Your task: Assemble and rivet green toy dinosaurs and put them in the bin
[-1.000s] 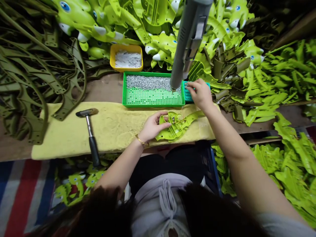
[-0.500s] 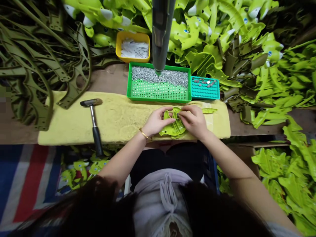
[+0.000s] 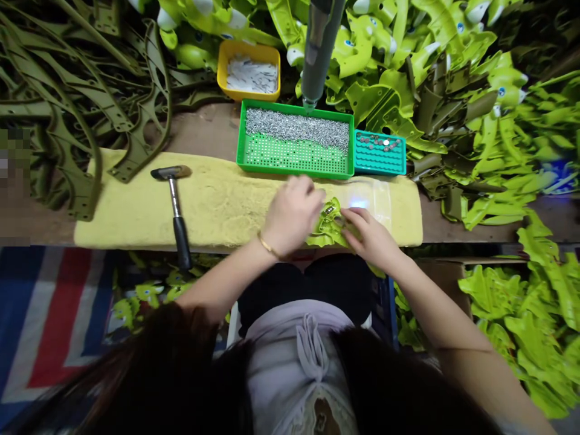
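Observation:
A lime-green moulded plastic part [image 3: 330,225] lies at the front of the yellow towel, its hollow inner side up, with a small shiny metal piece inside. My right hand [image 3: 374,238] grips this part's right edge between thumb and fingers. My left hand [image 3: 292,214] is raised at the part's left side, over the towel. Motion smears its curled fingers, so whether they hold anything is unclear. It covers some of the part's left side. A bit of green plastic [image 3: 377,270] shows below my right wrist.
A hammer [image 3: 177,217] lies on the yellow towel [image 3: 226,208]. Behind stand a green tray of screws [image 3: 294,169], a teal tray [image 3: 380,160] and a yellow bin [image 3: 249,90]. A driver [image 3: 317,57] hangs above. Olive parts [image 3: 54,109] and green parts [image 3: 489,151] are heaped around.
My left hand has let go of the green part and lifted. My right hand has shifted slightly right and down. The green strip on the towel's right has left its spot.

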A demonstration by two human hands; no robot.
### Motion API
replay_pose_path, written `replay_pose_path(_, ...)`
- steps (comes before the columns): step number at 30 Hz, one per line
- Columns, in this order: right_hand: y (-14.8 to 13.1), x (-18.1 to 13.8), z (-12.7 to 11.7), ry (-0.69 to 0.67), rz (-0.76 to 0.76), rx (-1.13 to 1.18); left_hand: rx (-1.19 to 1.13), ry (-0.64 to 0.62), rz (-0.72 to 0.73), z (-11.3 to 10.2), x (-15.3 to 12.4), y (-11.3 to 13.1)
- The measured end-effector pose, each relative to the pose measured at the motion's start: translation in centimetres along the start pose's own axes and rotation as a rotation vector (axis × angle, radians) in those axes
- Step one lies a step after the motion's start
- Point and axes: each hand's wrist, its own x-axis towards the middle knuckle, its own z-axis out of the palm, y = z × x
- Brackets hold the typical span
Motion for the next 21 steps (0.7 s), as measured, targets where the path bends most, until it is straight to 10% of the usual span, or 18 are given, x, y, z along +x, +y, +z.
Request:
replay_pose_path(5,-0.9,0.8,-1.0,-0.121,0.018,-0.026,-0.099,-0.472,0.181,4.4,-5.9,6.8)
replay_pose_path(10,-1.4,1.6,-2.9,-0.206,-0.024,-0.133,-0.253,-0.487,-0.034,7.8,-7.2,7.7)
replay_pose_path(16,-1.7,1.5,-2.4,-0.092,-0.149,-0.019,-0.254,-0.456,-0.190,3.3,-10.1,3.8)
replay_pose_path(21,-1.9,2.3,-0.1,0.150,0.004,0.236,-0.011,-0.418,0.008,-1.0,-9.1,0.1)
